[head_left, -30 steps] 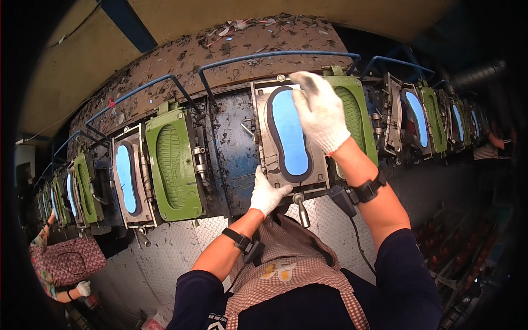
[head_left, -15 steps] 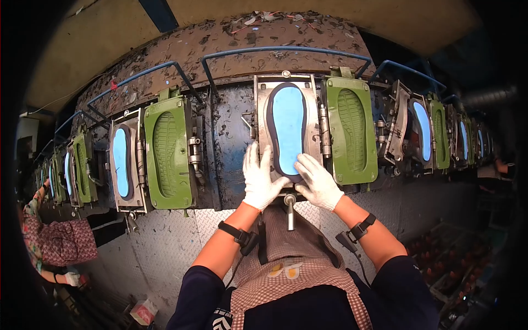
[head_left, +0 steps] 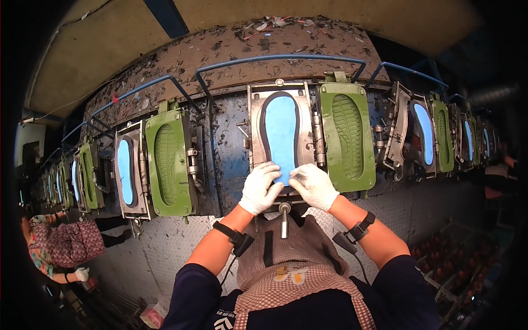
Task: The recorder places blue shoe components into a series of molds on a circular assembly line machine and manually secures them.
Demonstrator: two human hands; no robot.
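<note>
Both left hand (head_left: 259, 190) and right hand (head_left: 314, 187) touch blue insole (head_left: 281, 132) at its 6 o'clock end; pinching or pressing, can't tell. Insole looks laid on steel plate (head_left: 256, 110); green mould half (head_left: 347, 137) at 3 o'clock open, not folded over.

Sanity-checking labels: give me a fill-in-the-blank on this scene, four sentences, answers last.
1. The left hand and right hand wear gloves coloured ____.
2. Both are at the end of the sole piece that is ____ (nearer/farther) to the wearer's body.
3. That sole piece's top face is coloured ____.
4. The mold plate immediately right of it is coloured ____.

Missing words: white; nearer; blue; green.
</note>
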